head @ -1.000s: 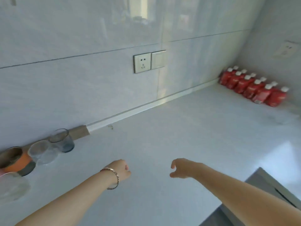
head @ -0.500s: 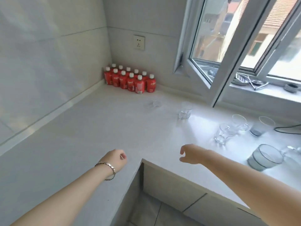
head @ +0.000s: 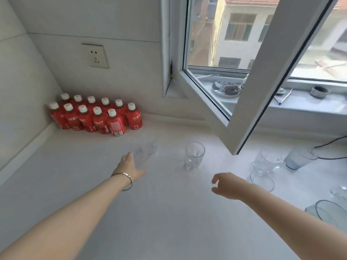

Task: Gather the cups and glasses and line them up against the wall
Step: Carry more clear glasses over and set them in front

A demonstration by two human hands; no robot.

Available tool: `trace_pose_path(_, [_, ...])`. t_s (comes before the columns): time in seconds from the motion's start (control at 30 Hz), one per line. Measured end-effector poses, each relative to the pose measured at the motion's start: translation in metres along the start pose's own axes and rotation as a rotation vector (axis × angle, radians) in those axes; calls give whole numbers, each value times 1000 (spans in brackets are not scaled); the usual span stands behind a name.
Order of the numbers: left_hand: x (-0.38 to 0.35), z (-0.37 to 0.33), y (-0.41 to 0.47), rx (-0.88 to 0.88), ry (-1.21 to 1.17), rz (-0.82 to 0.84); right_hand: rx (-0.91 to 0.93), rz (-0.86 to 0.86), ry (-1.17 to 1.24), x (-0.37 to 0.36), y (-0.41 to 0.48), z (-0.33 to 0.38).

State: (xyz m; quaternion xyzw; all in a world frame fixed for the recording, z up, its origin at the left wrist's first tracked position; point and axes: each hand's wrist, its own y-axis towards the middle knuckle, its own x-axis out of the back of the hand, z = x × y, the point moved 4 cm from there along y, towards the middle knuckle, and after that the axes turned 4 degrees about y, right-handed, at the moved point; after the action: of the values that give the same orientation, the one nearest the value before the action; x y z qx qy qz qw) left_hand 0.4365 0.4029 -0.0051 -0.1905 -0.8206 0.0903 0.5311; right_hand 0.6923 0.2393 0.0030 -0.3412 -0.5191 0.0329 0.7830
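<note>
Left hand (head: 131,166) reached blurred glass (head: 144,153); right hand (head: 228,185) hovers, half-curled.

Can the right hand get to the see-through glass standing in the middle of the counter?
Probably yes. The right hand hovers open just short of the clear upright drinking glass, with only bare white counter between them.

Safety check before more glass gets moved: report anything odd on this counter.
The open window sash swings in over the counter, its corner close to the clear glass. A black cable runs behind the grey cup. No spills seen.
</note>
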Motion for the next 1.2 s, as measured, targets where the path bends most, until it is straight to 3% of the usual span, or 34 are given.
trace_pose_path(0.27, [-19, -36, 132, 55, -136, 3, -68, 1, 121, 16, 64, 2])
trace_pose_path(0.47, [-23, -41, 135, 42, -164, -139, -48, -115, 116, 29, 87, 20])
trace_pose_path(0.57, [-23, -41, 114, 26, -161, -138, -23, -205, 223, 34, 100, 34])
trace_pose_path(0.87, [-23, -18, 4, 142, -295, -229, -67, -206, 237, 17, 136, 45])
trace_pose_path(0.97, [-25, -8, -46, 208, -292, -290, 32, -202, 251, 14, 122, 40])
trace_pose_path(1.2, [-54, 21, -191, 481, -404, -469, 443, 25, 110, -16, 28, 62])
